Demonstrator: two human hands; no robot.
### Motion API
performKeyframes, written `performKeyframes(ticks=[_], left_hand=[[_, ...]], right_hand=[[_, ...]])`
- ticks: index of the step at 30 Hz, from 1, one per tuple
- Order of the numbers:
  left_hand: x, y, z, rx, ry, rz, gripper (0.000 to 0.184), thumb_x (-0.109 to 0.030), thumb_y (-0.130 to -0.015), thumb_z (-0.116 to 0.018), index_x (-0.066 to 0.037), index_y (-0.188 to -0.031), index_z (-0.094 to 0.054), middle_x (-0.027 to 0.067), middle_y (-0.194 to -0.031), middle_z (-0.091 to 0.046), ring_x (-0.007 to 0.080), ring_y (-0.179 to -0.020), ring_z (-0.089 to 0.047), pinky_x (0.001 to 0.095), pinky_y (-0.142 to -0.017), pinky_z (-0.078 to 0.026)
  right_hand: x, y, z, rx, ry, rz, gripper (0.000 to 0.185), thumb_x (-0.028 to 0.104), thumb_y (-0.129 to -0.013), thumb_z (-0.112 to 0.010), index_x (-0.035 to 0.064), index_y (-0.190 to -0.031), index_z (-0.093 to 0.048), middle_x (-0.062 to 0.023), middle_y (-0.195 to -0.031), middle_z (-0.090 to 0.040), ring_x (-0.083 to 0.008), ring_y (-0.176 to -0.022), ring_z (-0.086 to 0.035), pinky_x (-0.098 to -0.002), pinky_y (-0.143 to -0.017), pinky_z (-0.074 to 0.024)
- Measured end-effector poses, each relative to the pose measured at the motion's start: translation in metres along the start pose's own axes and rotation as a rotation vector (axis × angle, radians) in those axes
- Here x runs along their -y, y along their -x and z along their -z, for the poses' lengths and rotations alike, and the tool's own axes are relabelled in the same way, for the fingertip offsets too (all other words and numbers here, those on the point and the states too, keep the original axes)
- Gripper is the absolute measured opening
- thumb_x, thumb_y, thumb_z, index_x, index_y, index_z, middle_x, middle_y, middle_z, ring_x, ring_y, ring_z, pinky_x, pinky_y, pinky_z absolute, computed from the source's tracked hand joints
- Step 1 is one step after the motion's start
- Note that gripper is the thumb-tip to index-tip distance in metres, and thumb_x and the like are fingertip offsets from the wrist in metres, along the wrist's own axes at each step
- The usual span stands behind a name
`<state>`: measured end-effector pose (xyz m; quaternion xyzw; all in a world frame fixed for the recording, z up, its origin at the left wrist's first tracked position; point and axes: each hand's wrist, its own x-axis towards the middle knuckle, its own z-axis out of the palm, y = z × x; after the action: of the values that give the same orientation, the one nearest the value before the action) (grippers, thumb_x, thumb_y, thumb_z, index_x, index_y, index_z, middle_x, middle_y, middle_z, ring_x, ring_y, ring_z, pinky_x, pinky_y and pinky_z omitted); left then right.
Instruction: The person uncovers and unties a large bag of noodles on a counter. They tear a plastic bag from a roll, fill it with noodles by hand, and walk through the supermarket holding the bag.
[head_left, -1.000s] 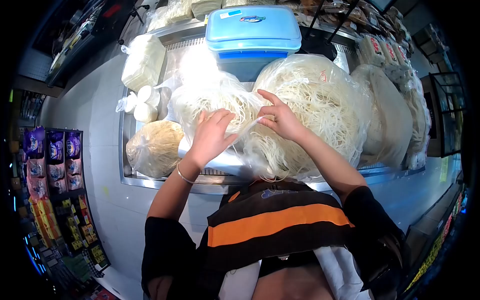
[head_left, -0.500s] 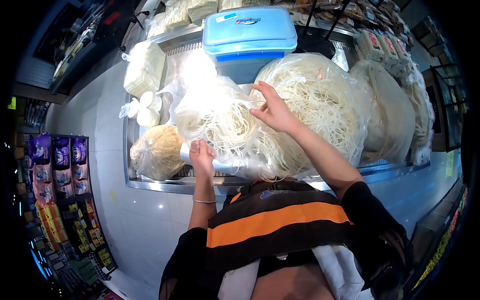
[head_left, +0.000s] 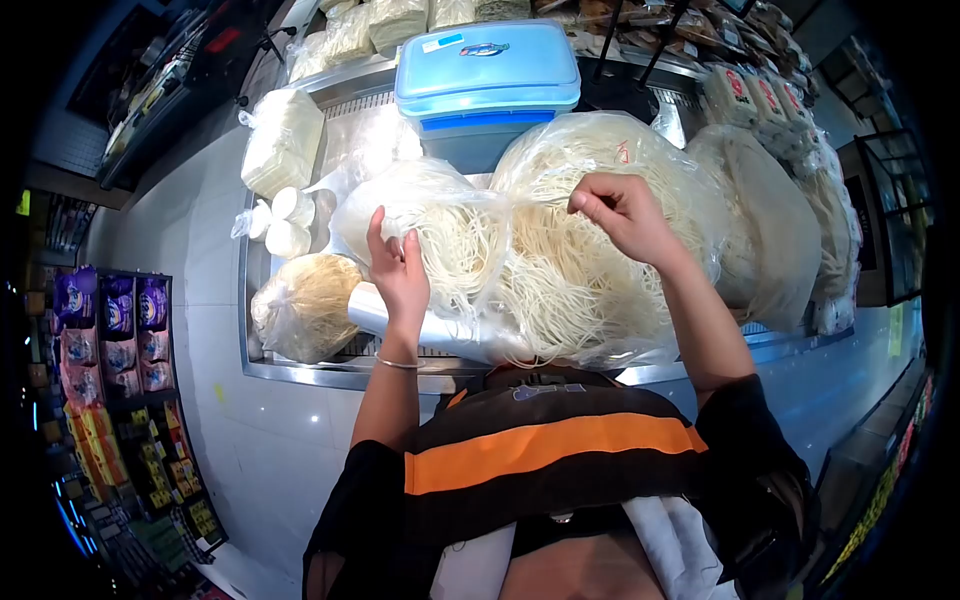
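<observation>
A large clear plastic bag of pale noodles [head_left: 590, 290] lies open in front of me, with a smaller bag of noodles [head_left: 450, 235] against its left side. Over the large bag, my right hand [head_left: 628, 218] is closed, thumb and forefinger pinched, seemingly on the bag's film; the fingertips are partly hidden. My left hand [head_left: 400, 275] is open, fingers apart, at the near left edge of the smaller bag; nothing shows in it. Below that hand, a white roll of plastic [head_left: 430, 325] runs along the front of the metal display tray [head_left: 300, 371].
Behind the noodles stands a blue lidded box [head_left: 485, 75]. Left are a bag of thin yellowish strands [head_left: 305, 310], white round packs [head_left: 290, 225] and a white block pack [head_left: 283, 145]. Another filled bag [head_left: 765, 220] and wrapped packs [head_left: 755, 100] stand right.
My right hand has moved right from the smaller bag to above the large one, its fingers curling in. My left hand has risen and opened. More of the large bag's noodles show.
</observation>
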<state>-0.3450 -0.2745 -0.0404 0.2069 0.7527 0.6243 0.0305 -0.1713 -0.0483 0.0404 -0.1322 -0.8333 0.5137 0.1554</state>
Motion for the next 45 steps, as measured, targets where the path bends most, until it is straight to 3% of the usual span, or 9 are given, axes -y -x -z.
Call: performKeyframes(ticks=[11, 13, 22, 25, 27, 29, 37, 40, 45], left_hand=[[0.005, 0.003, 0.019, 0.099, -0.170, 0.096, 0.042, -0.011, -0.083, -0.062, -0.002, -0.122, -0.048, 0.0015, -0.067, -0.043, 0.0085, -0.055, -0.039, 0.0234, -0.054, -0.035], [0.000, 0.005, 0.002, -0.059, -0.693, -0.628, 0.052, -0.019, -0.080, -0.067, -0.003, -0.126, -0.046, 0.0099, -0.096, -0.051, 0.0126, -0.065, -0.048, 0.0283, -0.061, -0.041], [-0.084, 0.016, -0.021, 0.982, 0.267, -0.126, 0.070, -0.017, -0.072, -0.075, -0.007, -0.130, -0.038, 0.0038, -0.094, -0.055, 0.0105, -0.077, -0.052, 0.0257, -0.066, -0.042], [-0.073, 0.022, -0.005, 0.891, 0.549, 0.193, 0.027, -0.012, -0.081, -0.067, -0.005, -0.103, -0.053, 0.0017, -0.082, -0.052, 0.0081, -0.072, -0.050, 0.0198, -0.055, -0.037], [-0.079, 0.009, 0.019, 0.621, 0.602, 0.464, 0.016, -0.012, -0.088, -0.058, -0.003, -0.101, -0.053, 0.0017, -0.077, -0.052, 0.0062, -0.070, -0.047, 0.0196, -0.054, -0.037], [-0.055, -0.013, 0.055, 0.589, 0.582, 0.165, 0.014, -0.010, -0.092, -0.047, -0.001, -0.101, -0.054, 0.0014, -0.074, -0.052, 0.0045, -0.068, -0.044, 0.0179, -0.056, -0.037], [-0.014, 0.022, 0.044, 0.734, -0.422, -0.321, 0.048, -0.016, -0.080, -0.061, -0.006, -0.124, -0.044, 0.0174, -0.125, -0.040, 0.0289, -0.110, -0.045, 0.0367, -0.090, -0.038], [0.024, 0.007, 0.026, 0.814, -0.548, -0.444, 0.046, -0.027, -0.080, -0.058, -0.007, -0.121, -0.048, 0.0159, -0.128, -0.039, 0.0331, -0.116, -0.041, 0.0427, -0.095, -0.035], [0.077, -0.070, -0.030, 0.642, -1.148, -0.452, 0.035, -0.029, -0.076, -0.060, -0.011, -0.105, -0.058, 0.0133, -0.118, -0.051, 0.0296, -0.110, -0.047, 0.0452, -0.084, -0.038]], right_hand=[[0.010, 0.035, 0.079, -0.416, -0.162, 0.175, 0.019, 0.013, -0.089, -0.054, -0.0001, -0.075, -0.057, 0.0015, -0.070, -0.053, -0.0041, -0.062, -0.039, -0.0199, -0.057, -0.0322], [0.027, 0.030, 0.072, -0.384, -0.081, 0.113, 0.019, 0.014, -0.089, -0.054, -0.0002, -0.076, -0.058, 0.0015, -0.070, -0.052, -0.0041, -0.062, -0.037, -0.0201, -0.057, -0.0313], [0.087, -0.020, -0.006, 0.386, -0.961, 0.232, 0.022, 0.020, -0.095, -0.045, 0.0003, -0.091, -0.054, -0.0013, -0.070, -0.050, -0.0024, -0.045, -0.034, -0.0172, -0.041, -0.0279], [0.108, -0.032, -0.045, 0.589, -0.625, -0.015, 0.024, 0.021, -0.094, -0.047, -0.0002, -0.097, -0.058, -0.0060, -0.080, -0.059, -0.0083, -0.057, -0.057, -0.0193, -0.052, -0.0470], [0.093, -0.049, -0.067, 0.083, -0.138, 0.596, 0.022, 0.021, -0.093, -0.049, 0.0014, -0.094, -0.059, -0.0075, -0.077, -0.060, -0.0102, -0.060, -0.058, -0.0218, -0.053, -0.0471], [0.076, -0.061, -0.048, -0.102, 0.292, 0.497, 0.022, 0.023, -0.092, -0.050, 0.0036, -0.092, -0.061, -0.0082, -0.072, -0.059, -0.0130, -0.065, -0.060, -0.0238, -0.056, -0.0475], [-0.048, -0.019, -0.127, 0.314, 0.743, -0.044, 0.040, 0.038, -0.085, -0.059, -0.0019, -0.087, -0.057, -0.0157, -0.071, -0.063, -0.0263, -0.067, -0.064, -0.0358, -0.062, -0.0498], [-0.065, -0.022, -0.139, 0.012, -0.406, -0.230, 0.013, 0.011, -0.091, -0.052, 0.0017, -0.082, -0.050, -0.0057, -0.065, -0.057, -0.0111, -0.057, -0.057, -0.0248, -0.054, -0.0464], [-0.027, -0.027, -0.153, 0.057, -0.579, -0.235, 0.014, 0.014, -0.093, -0.049, 0.0047, -0.083, -0.046, -0.0001, -0.064, -0.050, -0.0081, -0.056, -0.052, -0.0220, -0.051, -0.0414]])
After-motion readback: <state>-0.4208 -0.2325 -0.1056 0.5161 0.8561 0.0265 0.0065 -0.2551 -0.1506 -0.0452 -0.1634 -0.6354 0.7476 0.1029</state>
